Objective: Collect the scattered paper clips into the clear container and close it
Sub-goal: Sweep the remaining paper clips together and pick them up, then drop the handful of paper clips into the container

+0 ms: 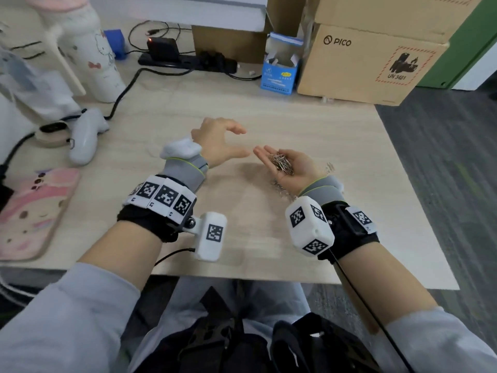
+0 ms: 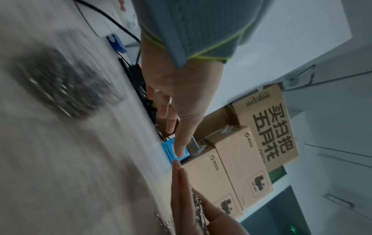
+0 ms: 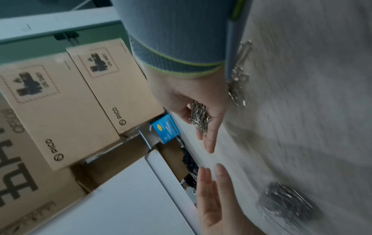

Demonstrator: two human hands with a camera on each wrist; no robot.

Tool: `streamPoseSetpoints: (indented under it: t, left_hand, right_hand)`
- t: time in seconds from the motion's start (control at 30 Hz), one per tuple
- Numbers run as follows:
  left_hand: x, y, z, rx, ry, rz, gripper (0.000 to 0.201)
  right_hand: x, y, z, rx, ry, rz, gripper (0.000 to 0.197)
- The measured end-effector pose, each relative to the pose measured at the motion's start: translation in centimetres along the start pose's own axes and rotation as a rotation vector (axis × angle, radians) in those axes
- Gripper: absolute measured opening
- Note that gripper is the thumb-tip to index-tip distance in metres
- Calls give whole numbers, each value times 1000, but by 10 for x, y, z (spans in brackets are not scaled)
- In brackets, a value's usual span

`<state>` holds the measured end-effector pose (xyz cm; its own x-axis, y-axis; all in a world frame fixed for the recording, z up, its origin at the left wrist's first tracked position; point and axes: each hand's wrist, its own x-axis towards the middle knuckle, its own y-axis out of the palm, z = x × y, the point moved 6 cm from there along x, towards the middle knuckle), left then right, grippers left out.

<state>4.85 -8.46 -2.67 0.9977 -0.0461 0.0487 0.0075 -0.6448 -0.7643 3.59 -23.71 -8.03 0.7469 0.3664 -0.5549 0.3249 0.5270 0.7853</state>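
Observation:
My right hand (image 1: pixel 269 152) lies palm up over the wooden table (image 1: pixel 269 117), fingers straight, carrying a heap of silver paper clips (image 1: pixel 281 162), which also shows in the right wrist view (image 3: pixel 199 116). More clips (image 1: pixel 282 188) lie on the table under that wrist, and a few (image 1: pixel 329 166) just beyond it. My left hand (image 1: pixel 243 141) hovers to the left, its fingers relaxed and empty, tips close to the right fingertips. The clear container (image 2: pixel 66 84) stands blurred on the table and seems partly full of clips (image 3: pixel 287 202). In the head view my left wrist hides it.
Cardboard boxes (image 1: pixel 363 57) and a small open blue box (image 1: pixel 279 68) stand at the back right. A power strip (image 1: pixel 188 60) with cables lies at the back. On the left are a white controller (image 1: pixel 86 135), a bottle (image 1: pixel 99 55) and a pink pad (image 1: pixel 29 211).

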Motion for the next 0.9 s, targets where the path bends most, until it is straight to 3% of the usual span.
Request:
streamPoseSetpoints:
  t: [0.13,0.27,0.43,0.53,0.63,0.9]
  left_hand:
    - [-21,-15,26,112,-122,-25,65]
    - [-34,-13,51,160,-146,108,86]
    - [-44,-12,69,-43,-118,146,114]
    - [-48,-14,76,-108,-152,94,103]
    - [-48,-16,74,-89,-143,41,80]
    - [-36,-9,38,-65,-74,36,61]
  right_hand:
    - [3,13,-22,-51,46,-4,33]
    - [2,27,-37,-48,85,13,33]
    - [-5,41,-55,-75,112,36,33]
    - [-10,50,-66,-128,133,54,33]
    - [-12,57,-74,-176,159,74,33]
    - [-4,60,-69,-396,132,7,40]
